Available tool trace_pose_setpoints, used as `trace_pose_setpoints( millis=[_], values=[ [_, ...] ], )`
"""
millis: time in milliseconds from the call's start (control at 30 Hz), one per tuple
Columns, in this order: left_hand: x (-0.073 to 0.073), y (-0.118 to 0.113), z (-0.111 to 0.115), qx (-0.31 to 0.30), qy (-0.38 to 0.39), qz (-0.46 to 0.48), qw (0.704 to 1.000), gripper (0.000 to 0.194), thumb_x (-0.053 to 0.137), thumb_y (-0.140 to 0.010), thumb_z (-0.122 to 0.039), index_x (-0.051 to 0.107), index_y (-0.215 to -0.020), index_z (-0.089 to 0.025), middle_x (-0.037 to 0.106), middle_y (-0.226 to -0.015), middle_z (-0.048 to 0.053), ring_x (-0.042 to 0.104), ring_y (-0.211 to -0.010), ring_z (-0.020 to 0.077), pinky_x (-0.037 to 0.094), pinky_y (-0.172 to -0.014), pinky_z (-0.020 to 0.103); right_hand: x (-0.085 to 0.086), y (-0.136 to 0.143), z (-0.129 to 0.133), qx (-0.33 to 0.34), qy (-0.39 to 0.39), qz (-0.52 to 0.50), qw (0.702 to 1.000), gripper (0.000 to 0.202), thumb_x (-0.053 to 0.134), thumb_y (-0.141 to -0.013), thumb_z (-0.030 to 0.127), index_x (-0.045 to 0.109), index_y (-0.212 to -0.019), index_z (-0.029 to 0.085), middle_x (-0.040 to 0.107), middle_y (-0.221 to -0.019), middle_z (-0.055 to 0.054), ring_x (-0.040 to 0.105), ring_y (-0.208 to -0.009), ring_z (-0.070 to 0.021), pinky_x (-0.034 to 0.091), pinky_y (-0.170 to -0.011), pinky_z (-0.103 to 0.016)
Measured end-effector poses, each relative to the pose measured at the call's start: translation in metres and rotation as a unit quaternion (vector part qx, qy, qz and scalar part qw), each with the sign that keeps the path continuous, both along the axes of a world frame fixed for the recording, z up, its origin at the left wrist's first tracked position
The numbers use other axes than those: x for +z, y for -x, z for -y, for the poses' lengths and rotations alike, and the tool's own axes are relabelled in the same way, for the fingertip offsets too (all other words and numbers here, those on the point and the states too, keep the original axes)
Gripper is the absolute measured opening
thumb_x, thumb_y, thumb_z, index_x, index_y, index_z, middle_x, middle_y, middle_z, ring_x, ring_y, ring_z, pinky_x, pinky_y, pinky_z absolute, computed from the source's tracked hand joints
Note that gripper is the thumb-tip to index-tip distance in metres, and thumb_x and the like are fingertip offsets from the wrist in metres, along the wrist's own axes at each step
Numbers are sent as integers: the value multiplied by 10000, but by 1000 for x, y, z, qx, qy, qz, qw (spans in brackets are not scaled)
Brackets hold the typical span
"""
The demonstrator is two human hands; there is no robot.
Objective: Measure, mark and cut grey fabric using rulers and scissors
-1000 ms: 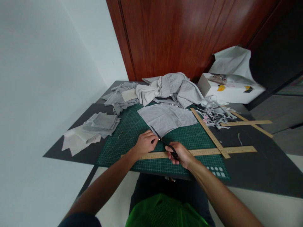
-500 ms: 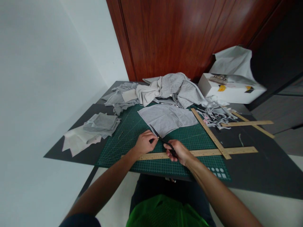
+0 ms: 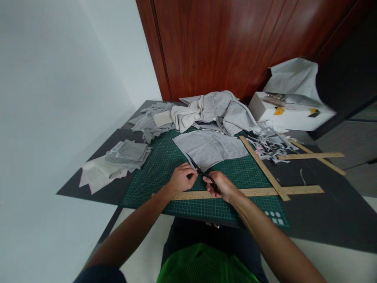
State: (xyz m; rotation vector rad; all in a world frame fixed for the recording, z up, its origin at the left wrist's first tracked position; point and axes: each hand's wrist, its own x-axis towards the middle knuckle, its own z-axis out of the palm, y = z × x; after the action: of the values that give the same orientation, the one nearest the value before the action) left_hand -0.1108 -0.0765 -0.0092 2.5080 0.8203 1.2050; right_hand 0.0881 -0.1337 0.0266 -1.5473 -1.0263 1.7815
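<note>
Scissors [image 3: 200,171] farther forward, ruler [image 3: 256,192] print illegible

Soft, even, rather subdued light covers the dark grey rectangular desk [image 3: 330,216] around the right grip [image 3: 219,185], casting only faint shadows. Left of it, the smooth white wall [image 3: 73,59] is palest; ahead, the glossy red-brown wooden panel [image 3: 206,51] carries a muted sheen. Far right of the grip, the flat black panel [image 3: 350,74] sinks into near-darkness. Wide-angle distortion stretches the outer edges, and fine markings on the pale wooden ruler [image 3: 256,192] beside the grip look soft.
</note>
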Motion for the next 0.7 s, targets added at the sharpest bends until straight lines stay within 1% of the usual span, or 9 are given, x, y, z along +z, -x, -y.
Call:
trace_pose_setpoints(
  millis=[233, 400, 567, 700],
  values=[
    [1, 0, 0, -16, 8, 16, 1000, 188, 684, -895, -93, 707, -752, -213, 757, -749, 12, 694, -729, 170, 568, -729, 314, -3, 1, -7, 10, -9, -5, 1000, 278, 599, -834, 372, 543, -614, 211, 558, -468, -13, 468, -350, -119, 265, -355, -241],
    [3, 1, 0, -18, 12, 25, 999, 187, 684, -897, -102, 704, -745, -209, 752, -744, 18, 688, -719, 171, 563, -722, 316, -2, 5, -14, 10, -8, 5, 1000, 311, 595, -845, 339, 557, -571, 197, 548, -456, -16, 463, -345, -111, 256, -351, -237],
    [4, 1, 0, -27, 17, 35, 999, 185, 680, -896, -102, 702, -744, -206, 753, -749, 20, 692, -732, 172, 564, -723, 314, 0, 5, -15, 13, -3, 8, 1000, 307, 594, -861, 316, 568, -582, 190, 567, -475, -19, 473, -351, -111, 264, -355, -240],
    [5, 1, 1, -27, 20, 35, 999, 165, 678, -896, -102, 722, -777, -208, 754, -759, 22, 692, -731, 171, 562, -713, 310, 2, 9, -21, 0, 5, -5, 1000, 311, 583, -877, 307, 580, -592, 182, 584, -497, -23, 493, -369, -111, 273, -360, -234]
  ],
)
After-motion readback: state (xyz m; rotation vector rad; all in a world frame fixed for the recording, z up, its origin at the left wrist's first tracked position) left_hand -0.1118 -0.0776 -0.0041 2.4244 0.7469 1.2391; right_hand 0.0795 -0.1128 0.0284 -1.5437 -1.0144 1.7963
